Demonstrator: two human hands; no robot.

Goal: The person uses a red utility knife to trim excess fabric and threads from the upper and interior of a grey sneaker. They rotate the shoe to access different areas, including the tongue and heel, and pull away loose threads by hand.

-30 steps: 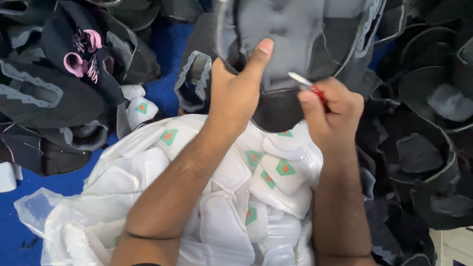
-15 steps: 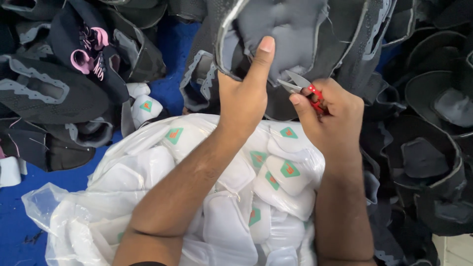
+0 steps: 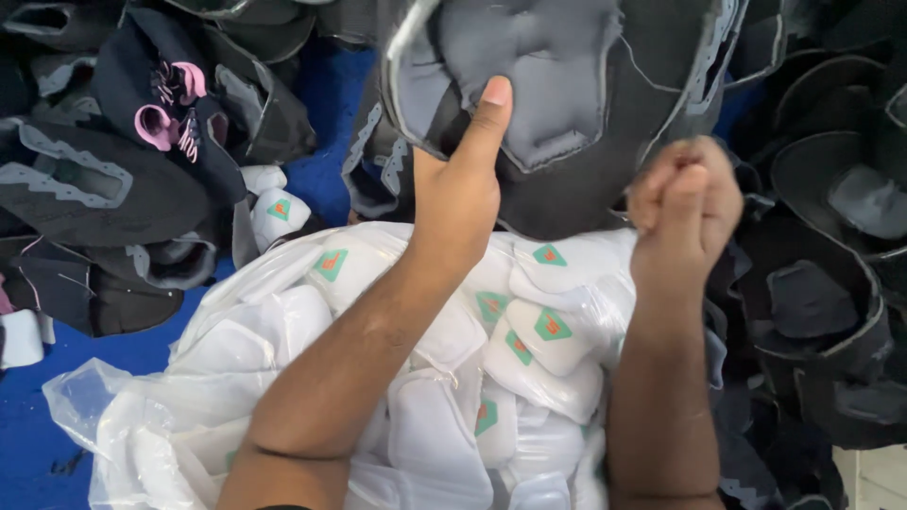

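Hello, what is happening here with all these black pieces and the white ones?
A person holds up a grey and black padded shoe piece with the left hand, thumb pressed on its grey lining. The right hand is closed in a fist beside it; what it holds cannot be seen. Below the arms lies a clear plastic bag of white pads. Black shoe pieces are piled around.

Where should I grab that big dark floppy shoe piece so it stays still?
Probably the lower left edge of the dark shoe upper, coming from below, where the left hand pinches it, thumb flat on the padded grey lining. That edge is free; the piece is thin and floppy.
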